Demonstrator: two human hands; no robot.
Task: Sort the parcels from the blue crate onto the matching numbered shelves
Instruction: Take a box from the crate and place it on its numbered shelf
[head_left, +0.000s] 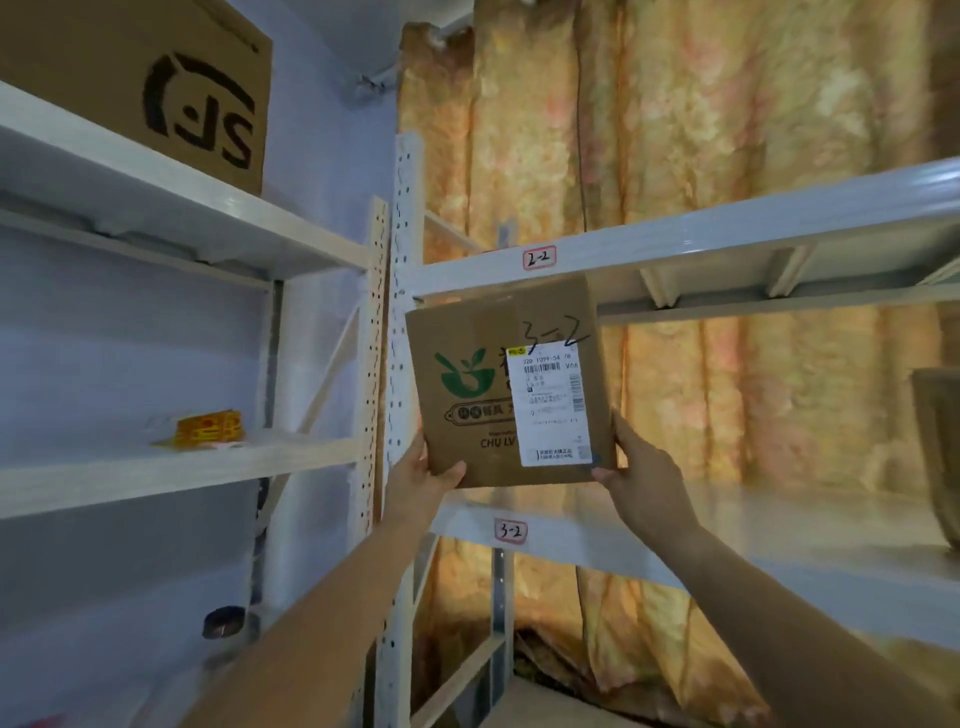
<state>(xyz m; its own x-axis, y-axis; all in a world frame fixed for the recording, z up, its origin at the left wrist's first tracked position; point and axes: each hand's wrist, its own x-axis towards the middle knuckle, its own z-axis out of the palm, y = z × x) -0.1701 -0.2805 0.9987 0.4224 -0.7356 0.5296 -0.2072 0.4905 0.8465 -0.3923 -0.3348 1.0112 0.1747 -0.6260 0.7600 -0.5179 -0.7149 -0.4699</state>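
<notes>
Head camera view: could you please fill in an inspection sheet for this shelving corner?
Surface: white shelf, tag reading 3-2 on its edge.
Job's things: cardboard box marked 3-2, held upright just above that shelf's front.
Clutter: yellow tape roll, dark roll and large SF box on the left rack.
Hands: left hand and right hand grip the box's lower corners.
Cables: thin dark cord against the curtain.
Surroundings: patterned curtain, pale wall.

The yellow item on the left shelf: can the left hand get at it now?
Probably not yet: the left hand grips the cardboard box together with the right hand. Nothing stands before the yellow item, so the way looks free.
</notes>
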